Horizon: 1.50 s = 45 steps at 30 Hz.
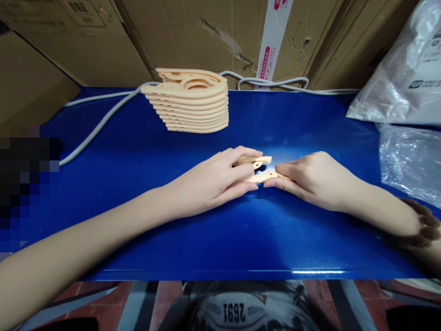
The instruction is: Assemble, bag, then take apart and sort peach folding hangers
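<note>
Over the middle of the blue table, my left hand is closed around a cream plastic folding hanger. Two narrow ends of the hanger stick out past the fingertips, one above the other, with a gap between them. My right hand pinches the lower end between thumb and curled fingers. The left palm and fingers hide much of the hanger. Behind my left hand stands a neat stack of matching cream hangers, folded and lying flat on each other.
Cardboard boxes line the back of the blue table. A white cable runs along the left and behind the stack. At the right lie a clear plastic bag and a printed, plastic-wrapped package. The table's front edge is close to me.
</note>
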Motion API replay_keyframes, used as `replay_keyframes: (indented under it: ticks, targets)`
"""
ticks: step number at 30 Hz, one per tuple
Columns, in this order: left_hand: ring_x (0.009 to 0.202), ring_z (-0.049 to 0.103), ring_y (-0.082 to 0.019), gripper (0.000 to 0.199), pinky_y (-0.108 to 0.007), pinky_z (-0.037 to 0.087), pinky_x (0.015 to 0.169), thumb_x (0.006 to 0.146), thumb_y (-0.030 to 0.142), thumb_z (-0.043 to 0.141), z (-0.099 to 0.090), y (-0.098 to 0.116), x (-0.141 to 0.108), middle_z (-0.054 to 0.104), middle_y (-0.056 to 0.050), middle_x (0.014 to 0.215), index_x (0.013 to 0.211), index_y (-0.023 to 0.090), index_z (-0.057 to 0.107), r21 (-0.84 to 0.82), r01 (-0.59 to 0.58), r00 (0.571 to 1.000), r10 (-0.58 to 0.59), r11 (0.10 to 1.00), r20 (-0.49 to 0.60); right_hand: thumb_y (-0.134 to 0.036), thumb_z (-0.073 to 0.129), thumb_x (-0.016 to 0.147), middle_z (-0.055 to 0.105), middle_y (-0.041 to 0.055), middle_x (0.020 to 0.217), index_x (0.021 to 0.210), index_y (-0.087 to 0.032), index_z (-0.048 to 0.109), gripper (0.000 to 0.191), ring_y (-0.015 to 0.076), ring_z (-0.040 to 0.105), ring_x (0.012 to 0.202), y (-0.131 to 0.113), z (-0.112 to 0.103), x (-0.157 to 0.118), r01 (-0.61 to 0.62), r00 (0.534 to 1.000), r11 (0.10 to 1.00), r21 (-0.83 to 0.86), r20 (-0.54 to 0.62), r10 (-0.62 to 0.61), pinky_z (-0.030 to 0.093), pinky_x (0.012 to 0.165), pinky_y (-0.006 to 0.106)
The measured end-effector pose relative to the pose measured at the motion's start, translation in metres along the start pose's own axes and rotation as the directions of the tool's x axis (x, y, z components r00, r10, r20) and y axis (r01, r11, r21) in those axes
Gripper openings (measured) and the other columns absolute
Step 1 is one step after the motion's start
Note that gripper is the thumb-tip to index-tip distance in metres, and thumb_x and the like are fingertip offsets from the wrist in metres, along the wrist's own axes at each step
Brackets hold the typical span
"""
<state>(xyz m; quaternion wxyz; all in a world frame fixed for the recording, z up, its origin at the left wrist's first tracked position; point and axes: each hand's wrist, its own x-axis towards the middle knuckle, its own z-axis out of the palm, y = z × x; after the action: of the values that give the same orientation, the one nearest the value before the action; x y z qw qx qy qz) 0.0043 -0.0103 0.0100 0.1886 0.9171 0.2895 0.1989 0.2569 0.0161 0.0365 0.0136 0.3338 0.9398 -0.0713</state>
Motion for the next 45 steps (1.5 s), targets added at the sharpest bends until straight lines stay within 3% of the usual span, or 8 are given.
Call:
replay_keyframes:
  ticks: [21, 45]
  targets:
    - [0.136, 0.053, -0.026, 0.028, -0.044, 0.046, 0.114, 0.110, 0.034, 0.043, 0.0002, -0.0030, -0.0001, 0.052, -0.015, 0.150, 0.114, 0.017, 0.065, 0.023, -0.006, 1.000, 0.006, 1.000, 0.008, -0.060, 0.003, 0.107, 0.059, 0.0062, 0.060, 0.079, -0.018, 0.062, 0.078, 0.0163, 0.046, 0.051, -0.0026, 0.0014, -0.0013, 0.031, 0.998, 0.978, -0.208, -0.045, -0.042, 0.020, 0.056, 0.031]
    - [0.136, 0.053, -0.028, 0.028, -0.047, 0.047, 0.111, 0.109, 0.034, 0.044, 0.0003, -0.0030, -0.0007, 0.052, -0.017, 0.152, 0.112, 0.017, 0.066, 0.047, -0.013, 0.999, 0.011, 0.999, 0.033, -0.057, 0.015, 0.109, 0.057, 0.0045, 0.060, 0.075, -0.018, 0.059, 0.068, 0.0147, 0.043, 0.051, 0.0015, 0.0074, -0.0028, 0.092, 0.991, 0.980, -0.176, -0.077, -0.107, 0.018, 0.056, 0.031]
